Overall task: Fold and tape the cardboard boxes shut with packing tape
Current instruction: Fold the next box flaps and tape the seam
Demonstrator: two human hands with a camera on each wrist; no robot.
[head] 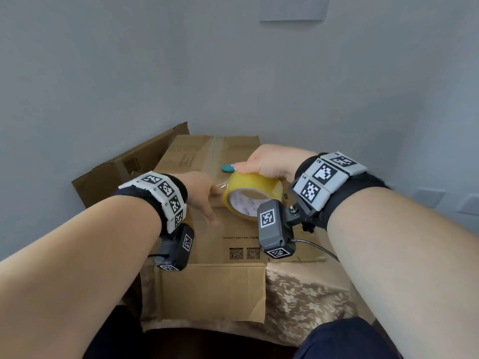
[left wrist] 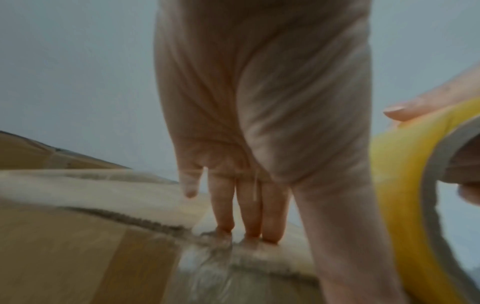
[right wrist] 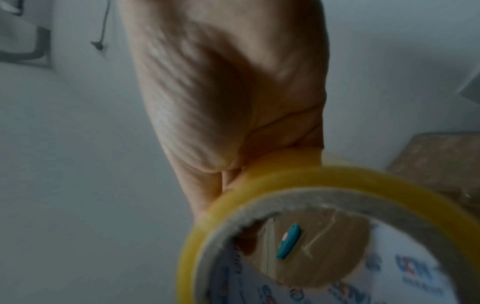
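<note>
Right hand [head: 269, 164] grips tape roll [head: 252, 194] at box [head: 207, 156] seam.

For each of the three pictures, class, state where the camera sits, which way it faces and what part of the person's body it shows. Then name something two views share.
Head: worn on the head, facing forward and down at the cardboard box; both forearms, left hand and right hand show.
Left wrist: looks along the left palm to straight fingers pressing the box seam.
Right wrist: looks along the right palm, whose grip holds the tape roll.
Shared: all three show the yellow tape roll; head and right wrist show the teal object.
</note>
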